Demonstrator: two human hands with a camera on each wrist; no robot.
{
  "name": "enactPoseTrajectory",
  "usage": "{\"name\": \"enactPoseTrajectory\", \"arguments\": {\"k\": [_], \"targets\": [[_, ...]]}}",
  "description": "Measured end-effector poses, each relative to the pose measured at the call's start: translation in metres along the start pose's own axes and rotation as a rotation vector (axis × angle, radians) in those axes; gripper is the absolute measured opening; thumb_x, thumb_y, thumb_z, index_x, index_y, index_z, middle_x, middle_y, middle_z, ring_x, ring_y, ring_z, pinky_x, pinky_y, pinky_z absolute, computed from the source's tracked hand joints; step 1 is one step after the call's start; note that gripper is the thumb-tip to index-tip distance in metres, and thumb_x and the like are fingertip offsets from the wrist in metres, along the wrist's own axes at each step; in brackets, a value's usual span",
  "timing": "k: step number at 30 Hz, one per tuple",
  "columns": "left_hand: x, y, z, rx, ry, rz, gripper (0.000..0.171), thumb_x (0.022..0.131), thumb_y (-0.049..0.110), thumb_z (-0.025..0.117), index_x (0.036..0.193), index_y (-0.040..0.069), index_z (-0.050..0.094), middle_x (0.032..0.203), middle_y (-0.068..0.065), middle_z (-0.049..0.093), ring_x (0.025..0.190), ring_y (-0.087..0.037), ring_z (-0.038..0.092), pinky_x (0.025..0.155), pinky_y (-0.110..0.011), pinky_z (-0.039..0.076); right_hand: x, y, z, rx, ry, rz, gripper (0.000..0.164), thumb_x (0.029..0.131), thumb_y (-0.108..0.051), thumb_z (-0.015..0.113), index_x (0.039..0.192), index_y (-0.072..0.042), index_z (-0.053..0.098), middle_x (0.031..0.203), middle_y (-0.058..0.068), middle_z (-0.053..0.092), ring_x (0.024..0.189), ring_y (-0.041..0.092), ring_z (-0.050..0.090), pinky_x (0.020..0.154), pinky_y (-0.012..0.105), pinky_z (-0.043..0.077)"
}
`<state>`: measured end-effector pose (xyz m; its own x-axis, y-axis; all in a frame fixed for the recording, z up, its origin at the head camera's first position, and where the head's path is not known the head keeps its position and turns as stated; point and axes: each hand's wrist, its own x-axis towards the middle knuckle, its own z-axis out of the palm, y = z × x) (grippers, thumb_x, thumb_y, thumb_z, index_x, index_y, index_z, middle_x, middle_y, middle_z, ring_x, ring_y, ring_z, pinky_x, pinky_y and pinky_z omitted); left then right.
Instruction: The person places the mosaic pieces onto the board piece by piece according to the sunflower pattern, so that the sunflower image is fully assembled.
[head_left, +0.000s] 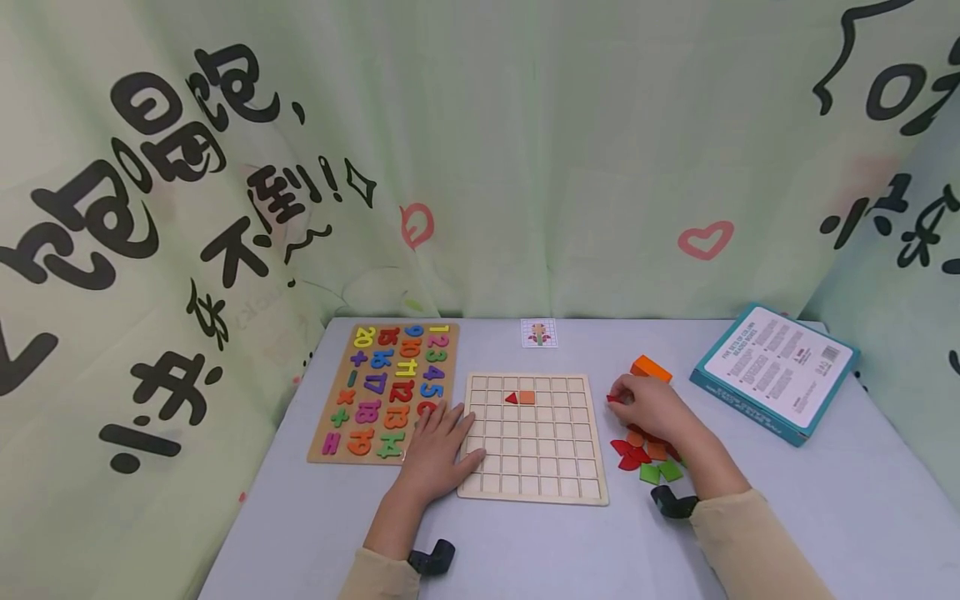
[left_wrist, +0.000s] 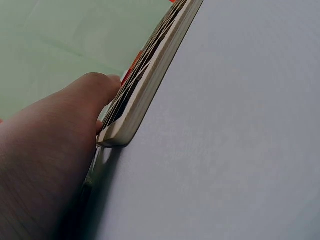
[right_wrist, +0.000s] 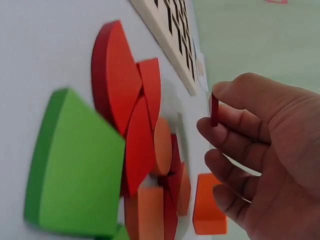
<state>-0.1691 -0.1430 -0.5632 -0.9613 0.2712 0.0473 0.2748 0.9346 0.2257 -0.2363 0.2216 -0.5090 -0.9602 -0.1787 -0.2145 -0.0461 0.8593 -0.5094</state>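
Note:
My right hand (head_left: 651, 407) pinches a small red block (right_wrist: 215, 110) between thumb and fingertip, above a pile of loose pieces. On the left edge of the wooden grid board (head_left: 547, 492) rests my left hand (head_left: 438, 454), fingers spread and straight, its thumb over the board's rim. A red triangle (head_left: 512, 398) and an orange square (head_left: 527, 397) sit side by side in the board's upper part. Below the right hand lie red pieces (right_wrist: 117, 75), orange pieces (right_wrist: 151, 212) and green pieces (right_wrist: 80, 165).
A number puzzle board (head_left: 318, 450) lies left of the grid board, partly under the left fingers. Behind the grid board is a small picture card (head_left: 539, 333). A teal box (head_left: 776, 375) lies at the back right, and an orange block (head_left: 651, 367) sits beyond the right hand.

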Motion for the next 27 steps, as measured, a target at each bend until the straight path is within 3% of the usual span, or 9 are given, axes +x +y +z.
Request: {"name": "enactPoseTrajectory", "arguments": {"k": [5,15,27], "targets": [[0.0,0.0,0.0,-0.001,0.003,0.003,0.07,0.093,0.064,0.049,0.15,0.024,0.045,0.161,-0.002,0.035,0.154,-0.029,0.017,0.125,-0.053,0.014,0.004,-0.014,0.001,0.01,0.019,-0.023,0.029,0.09,-0.028,0.072,0.11,-0.009,0.065,0.096,0.007,0.066,0.083,0.02,0.057,0.067,0.027,0.054],[0.0,-0.001,0.001,0.004,0.012,0.005,0.07,0.093,0.064,0.049,0.15,0.025,0.045,0.161,-0.001,0.035,0.154,-0.029,0.017,0.125,-0.053,0.014,0.017,-0.042,0.01,0.064,0.046,-0.065,0.028,0.09,-0.03,0.071,0.113,-0.013,0.066,0.105,0.007,0.065,0.099,0.025,0.055,0.082,0.035,0.055],[-0.001,0.001,-0.004,0.005,0.007,0.01,0.069,0.093,0.064,0.049,0.149,0.023,0.046,0.16,-0.002,0.036,0.154,-0.03,0.018,0.125,-0.053,0.015,0.035,-0.061,0.039,0.138,0.086,-0.093,0.025,0.091,-0.028,0.069,0.108,-0.01,0.066,0.098,0.006,0.064,0.092,0.024,0.053,0.077,0.032,0.051]]}}
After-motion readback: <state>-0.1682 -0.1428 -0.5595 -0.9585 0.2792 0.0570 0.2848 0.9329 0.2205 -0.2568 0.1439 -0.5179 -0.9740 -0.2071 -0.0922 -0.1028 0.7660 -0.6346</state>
